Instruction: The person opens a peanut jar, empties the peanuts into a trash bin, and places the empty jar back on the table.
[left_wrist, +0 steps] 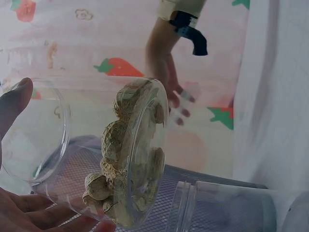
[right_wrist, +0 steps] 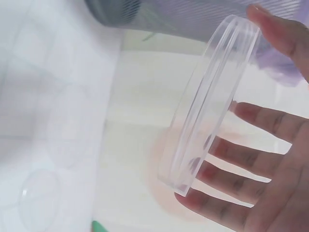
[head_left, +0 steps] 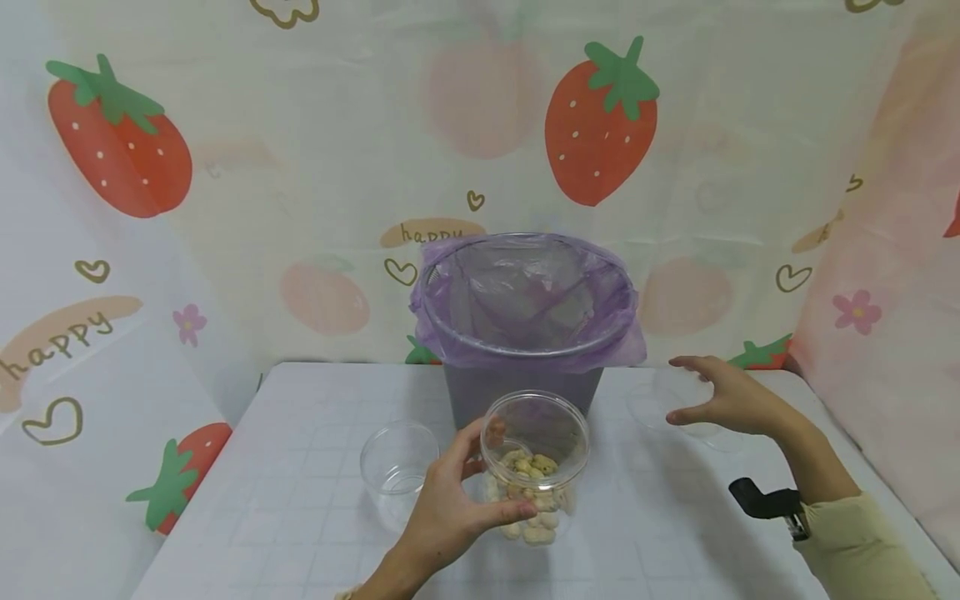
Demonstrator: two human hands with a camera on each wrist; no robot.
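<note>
My left hand grips a clear plastic jar from its left side, thumb in front and fingers behind. The jar is open at the top and partly filled with peanuts in their shells. It sits just in front of the bin, and I cannot tell whether it rests on the table. My right hand is at the right, beside the bin. It pinches a clear round lid between thumb and fingers, and the lid stands on edge above the table.
A grey bin lined with a purple bag stands at the back middle of the white table. An empty clear cup stands left of the jar. Faint clear round lids lie on the table under my right hand. Strawberry-print cloth hangs on all sides.
</note>
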